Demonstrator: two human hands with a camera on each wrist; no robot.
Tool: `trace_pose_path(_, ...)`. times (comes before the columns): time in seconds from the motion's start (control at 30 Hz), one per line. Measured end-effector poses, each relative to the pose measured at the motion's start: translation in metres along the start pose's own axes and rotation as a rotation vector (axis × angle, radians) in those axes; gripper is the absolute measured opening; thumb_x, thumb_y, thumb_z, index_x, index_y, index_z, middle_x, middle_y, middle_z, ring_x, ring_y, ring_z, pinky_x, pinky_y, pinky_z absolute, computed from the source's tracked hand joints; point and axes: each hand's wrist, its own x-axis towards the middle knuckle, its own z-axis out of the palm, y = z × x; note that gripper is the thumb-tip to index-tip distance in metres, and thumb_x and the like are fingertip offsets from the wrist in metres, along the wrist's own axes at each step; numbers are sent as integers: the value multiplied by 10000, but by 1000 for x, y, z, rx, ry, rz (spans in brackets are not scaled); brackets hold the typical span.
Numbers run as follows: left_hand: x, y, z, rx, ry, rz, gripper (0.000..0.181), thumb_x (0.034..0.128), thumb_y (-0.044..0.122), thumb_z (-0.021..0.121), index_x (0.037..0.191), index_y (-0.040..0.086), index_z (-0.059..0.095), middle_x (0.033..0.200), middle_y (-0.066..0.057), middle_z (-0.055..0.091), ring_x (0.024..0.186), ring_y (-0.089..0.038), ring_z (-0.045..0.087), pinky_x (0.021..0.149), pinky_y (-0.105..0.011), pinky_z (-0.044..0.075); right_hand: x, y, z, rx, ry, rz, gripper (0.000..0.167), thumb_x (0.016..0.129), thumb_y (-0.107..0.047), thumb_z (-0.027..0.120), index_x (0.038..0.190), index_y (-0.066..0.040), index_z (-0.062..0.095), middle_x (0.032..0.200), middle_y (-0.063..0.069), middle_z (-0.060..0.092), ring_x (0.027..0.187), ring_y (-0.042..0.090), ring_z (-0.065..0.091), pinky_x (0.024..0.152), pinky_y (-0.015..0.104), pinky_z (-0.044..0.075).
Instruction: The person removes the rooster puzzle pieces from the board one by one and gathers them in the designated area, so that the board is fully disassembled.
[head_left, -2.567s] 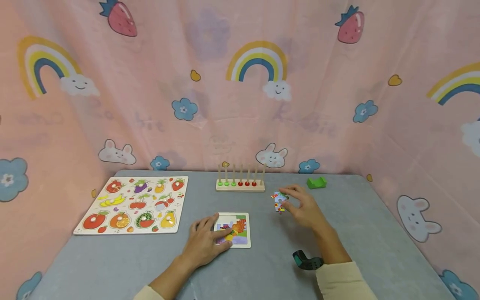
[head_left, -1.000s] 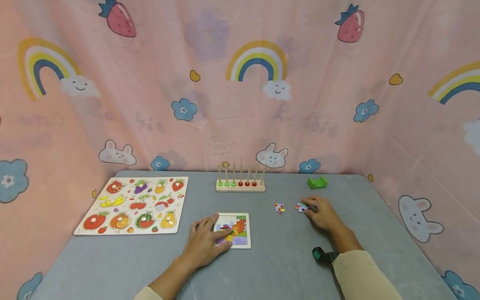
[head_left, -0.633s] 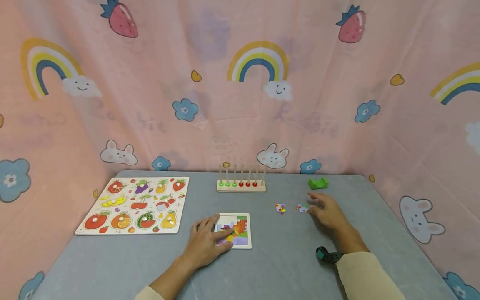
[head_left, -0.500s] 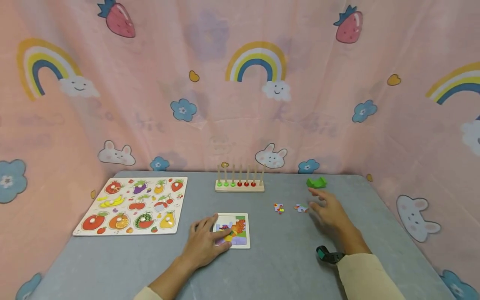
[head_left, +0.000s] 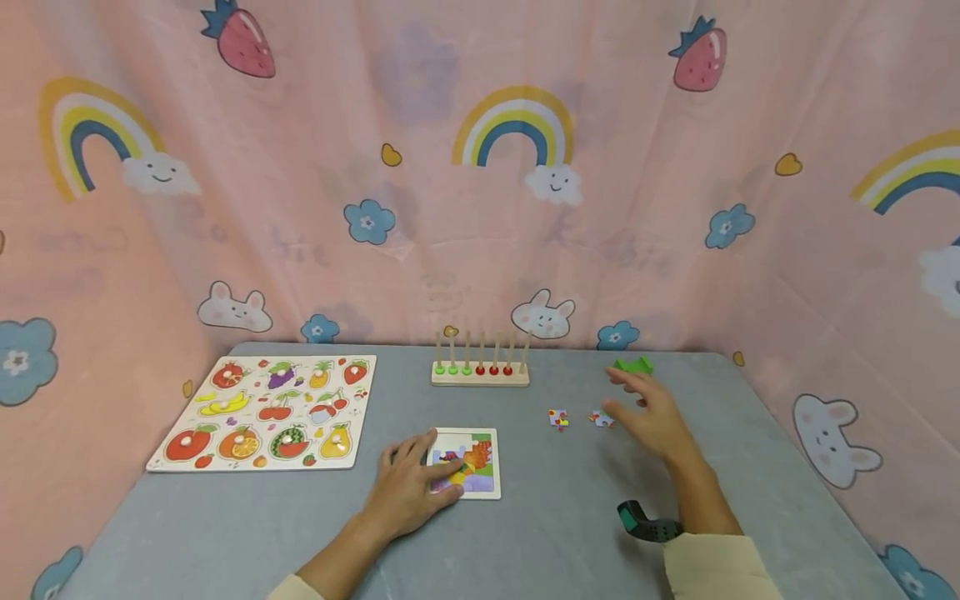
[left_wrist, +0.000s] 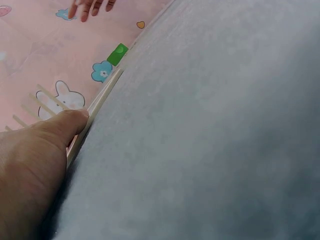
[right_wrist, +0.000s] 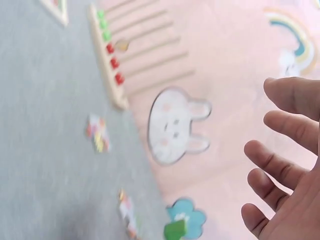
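On the left side of the small square puzzle tray with a pale frame (head_left: 452, 438), with the left hand (head_left: 408, 483) laid fairly straight-fingered, gripping nothing, best press lightly against sliding. With the right hand (head_left: 652, 415) empty, loosely spread and raised near the flat lilac jigsaw piece (head_left: 601, 419), and the red-and-yellow jigsaw piece (head_left: 557, 418) between that and the tray, best pinch by opposite edges.

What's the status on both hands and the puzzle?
Left hand resting on puzzle tray, partly covering it. Right hand raised, holding nothing. Two loose pieces on table, outside tray.
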Motion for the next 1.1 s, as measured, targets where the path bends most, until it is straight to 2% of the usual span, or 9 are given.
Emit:
trace_pose_path(0.17,-1,1,1,4,0,4,392,844,530,667,1189,349,706,1439,-160,436,1250,-341,407,971,-605,227,-2,-24,4,19,19,14,495,905,-193,679,1349,-20,546,1261,185,546,1133,363,459,847,552,364)
trace_pose_path(0.5,-1,1,-1,16,7,14,388,842,517,674,1186,340,710,1439,-166,436,1247,-339,412,969,-606,235,0,-63,27,74,39,-55,482,873,-180,714,1323,-63,583,1260,106,552,1148,314,454,888,531,362)
trace_pose_path(0.87,0,0,-1,25,15,37,385,844,507,674,1185,333,712,1434,-175,438,1238,-340,419,963,-604,239,6,-81,61,159,11,-73,500,847,-138,733,1323,-86,590,1256,102,551,1157,271,434,898,521,342)
trace_pose_path(1.1,0,0,0,25,11,29,385,846,513,670,1184,333,713,1434,-171,438,1239,-341,417,965,-609,235,8,-82,83,210,1,-89,507,834,-172,743,1316,-100,602,1225,66,568,1131,280,445,879,515,348)
